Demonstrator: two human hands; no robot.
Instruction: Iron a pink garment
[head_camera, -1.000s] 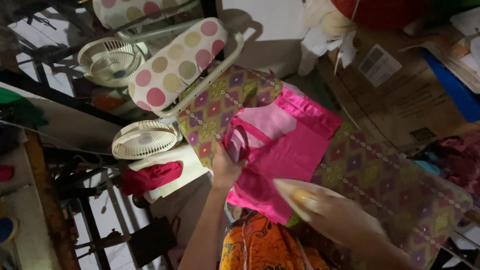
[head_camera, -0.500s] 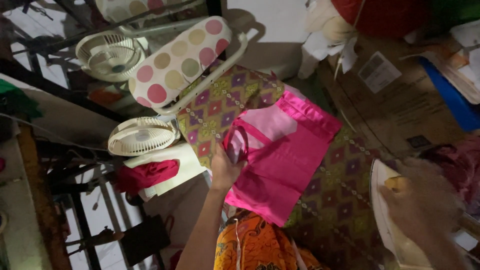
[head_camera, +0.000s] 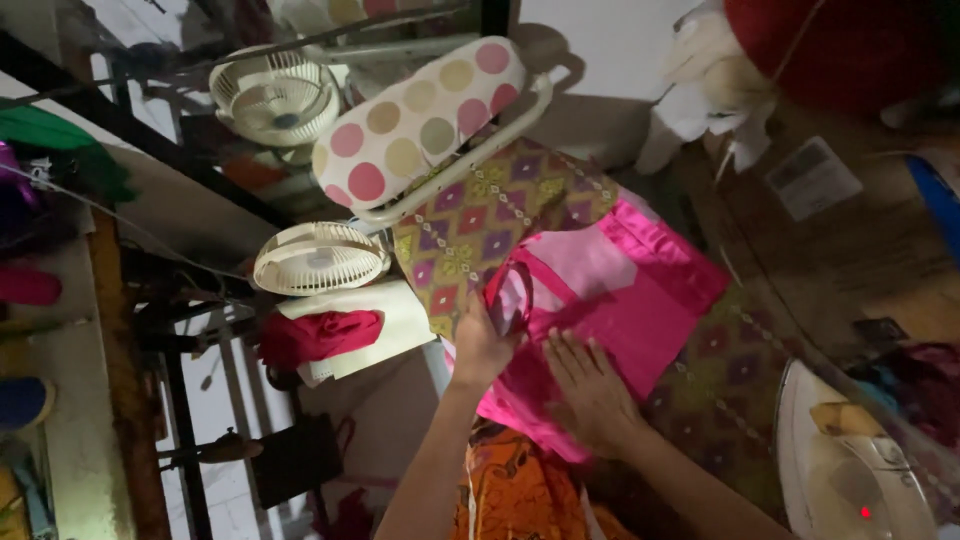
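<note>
Pink garment (head_camera: 610, 310) lies on the patterned ironing surface (head_camera: 470, 215); the right hand (head_camera: 590, 390) has let go of the iron (head_camera: 850, 465), now parked far right, and presses flat, fingers spread. Left hand (head_camera: 485, 345) pinches the neckline edge — smoothing underway.

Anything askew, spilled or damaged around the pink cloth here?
Nothing spilled or visibly damaged. Both hands, left hand and right hand, rest on the pink cloth lying on the patterned cover. The iron sits apart at the lower right with a small red light showing.
</note>
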